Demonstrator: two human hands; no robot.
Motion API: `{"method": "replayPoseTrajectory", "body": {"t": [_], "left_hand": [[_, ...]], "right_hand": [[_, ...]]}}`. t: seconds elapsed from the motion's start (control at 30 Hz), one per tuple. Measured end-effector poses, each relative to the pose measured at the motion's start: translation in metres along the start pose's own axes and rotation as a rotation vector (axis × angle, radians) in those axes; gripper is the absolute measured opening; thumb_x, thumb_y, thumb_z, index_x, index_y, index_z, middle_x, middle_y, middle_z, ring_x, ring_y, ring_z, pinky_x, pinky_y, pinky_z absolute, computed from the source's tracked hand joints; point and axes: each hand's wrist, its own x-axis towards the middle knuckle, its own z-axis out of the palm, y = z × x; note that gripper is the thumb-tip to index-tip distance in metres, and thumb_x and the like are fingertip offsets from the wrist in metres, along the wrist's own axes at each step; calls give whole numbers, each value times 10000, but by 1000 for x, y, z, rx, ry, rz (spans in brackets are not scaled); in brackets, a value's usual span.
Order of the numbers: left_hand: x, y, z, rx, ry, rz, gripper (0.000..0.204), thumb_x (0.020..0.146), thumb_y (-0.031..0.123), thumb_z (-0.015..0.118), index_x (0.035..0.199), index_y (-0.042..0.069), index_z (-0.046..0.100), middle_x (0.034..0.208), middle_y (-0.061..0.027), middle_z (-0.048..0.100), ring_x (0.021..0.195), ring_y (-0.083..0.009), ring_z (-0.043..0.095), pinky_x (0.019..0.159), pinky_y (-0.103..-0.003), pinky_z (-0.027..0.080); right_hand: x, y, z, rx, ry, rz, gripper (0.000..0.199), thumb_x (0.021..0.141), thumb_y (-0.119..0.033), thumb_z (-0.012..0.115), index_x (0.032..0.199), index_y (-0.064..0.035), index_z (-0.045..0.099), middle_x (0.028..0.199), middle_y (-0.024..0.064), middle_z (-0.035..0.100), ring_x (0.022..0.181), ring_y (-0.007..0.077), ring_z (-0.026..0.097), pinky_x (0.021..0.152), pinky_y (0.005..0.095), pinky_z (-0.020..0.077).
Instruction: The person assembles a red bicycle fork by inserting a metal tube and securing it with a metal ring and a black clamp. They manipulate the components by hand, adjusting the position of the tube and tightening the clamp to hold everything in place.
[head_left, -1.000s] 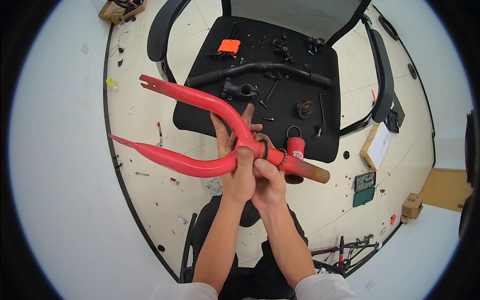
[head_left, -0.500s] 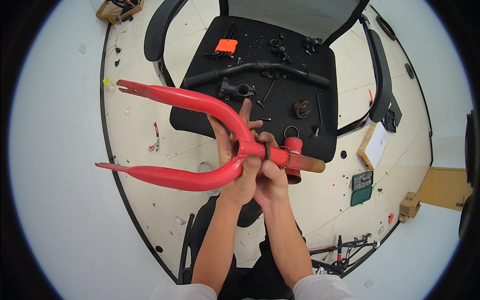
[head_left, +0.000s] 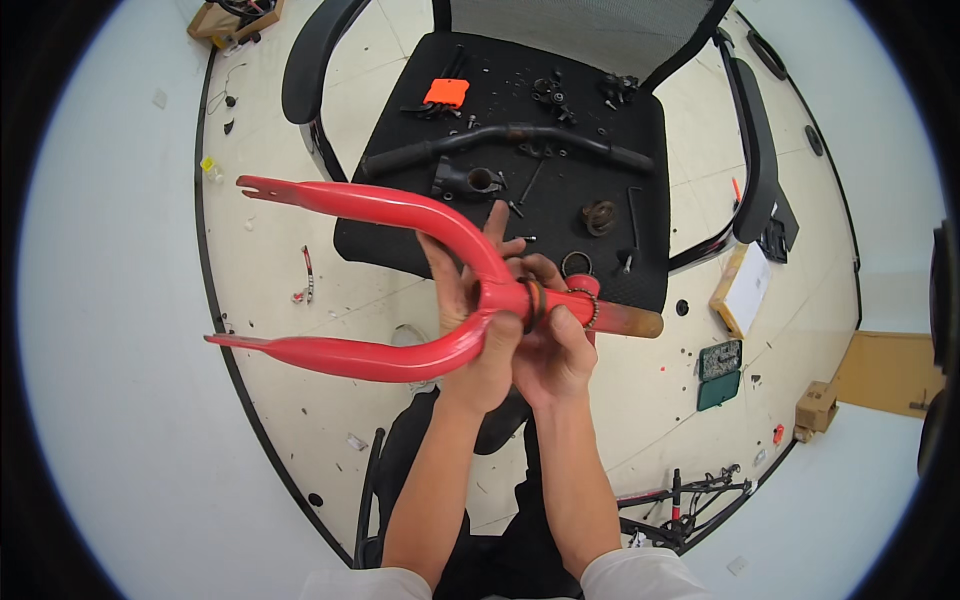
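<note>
In the head view, grasping the red fork (head_left: 468,243) in front of the black chair (head_left: 570,190), prongs pointing left; clasping its crown (head_left: 500,300) with the left hand (head_left: 480,372), gripping the tube (head_left: 628,320) with the right hand (head_left: 552,365), between dark ring (head_left: 536,304) and beaded ring (head_left: 594,312).

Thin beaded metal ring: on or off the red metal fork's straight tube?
On, it appears: the beaded metal ring curves across the near side of the straight red tube; its far side is hidden.
</note>
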Motion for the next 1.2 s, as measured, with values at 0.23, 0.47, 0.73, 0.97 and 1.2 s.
{"method": "replayPoseTrajectory", "body": {"t": [0.23,0.47,0.73,0.97,1.2], "left_hand": [[4,11,-13,0,99,-90,970,849,813,238,1558,205,-23,1351,-189,526,1192,-236,546,927,-328,499],[5,5,-16,56,63,-28,980,851,807,267,1558,203,-41,1321,-189,547,1155,-226,562,923,-328,493],[7,4,-11,139,92,15,1000,849,800,289,1558,177,-42,1351,-206,526,1143,-225,565,936,-326,478],[6,0,-17,36,53,37,1011,876,733,395,1545,163,-105,1350,-236,515,1091,-232,593,934,-352,478],[4,4,-12,-97,33,-36,1014,893,678,462,1537,179,-142,1361,-244,497,1013,-235,632,852,-339,535]], "right_hand": [[-2,-3,14,-194,22,150,723,745,-168,770,1352,0,417,1226,115,550,1161,228,541,981,379,447],[1,9,18,-211,-21,96,684,723,-38,766,1329,4,451,1209,101,575,1144,204,559,1006,366,441],[2,11,14,-191,96,149,630,726,45,751,1296,11,486,1207,94,590,1124,188,578,1015,346,442],[2,11,13,-325,72,80,619,724,73,738,1291,21,495,1197,107,602,1102,186,599,993,336,468],[0,14,12,-481,110,-42,598,712,69,744,1260,30,509,1129,97,637,1021,148,629,905,281,513]]}}
